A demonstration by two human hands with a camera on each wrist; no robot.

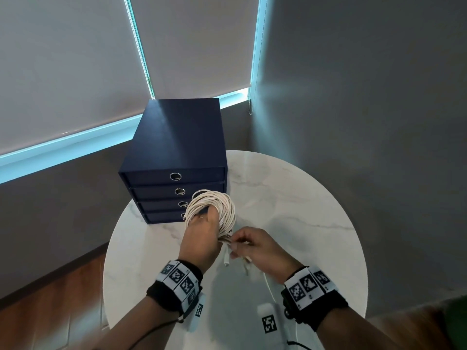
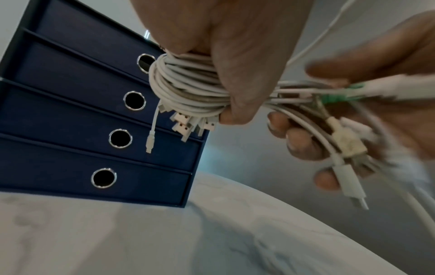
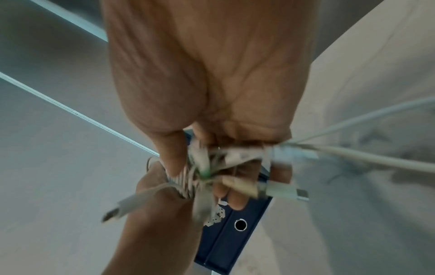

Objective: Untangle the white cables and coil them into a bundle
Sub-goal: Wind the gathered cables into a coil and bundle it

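Note:
A thick coil of white cables [image 1: 212, 210] is looped around my left hand [image 1: 202, 238], held above the round marble table [image 1: 316, 223]. In the left wrist view the thumb [image 2: 237, 104] clamps the coil [image 2: 188, 89], and several USB plugs [image 2: 188, 126] dangle below it. My right hand [image 1: 255, 246] sits just right of the coil and grips the loose cable ends [image 2: 341, 141], with plugs sticking out between its fingers [image 3: 282, 193]. Two cable strands [image 3: 376, 158] run off to the right. The right wrist view is blurred.
A dark blue box of four drawers [image 1: 177, 173] with ring pulls stands at the table's far left edge, just behind the coil. A white marker-tagged device [image 1: 267, 322] lies near the front edge. Grey blinds and a wall stand beyond the table.

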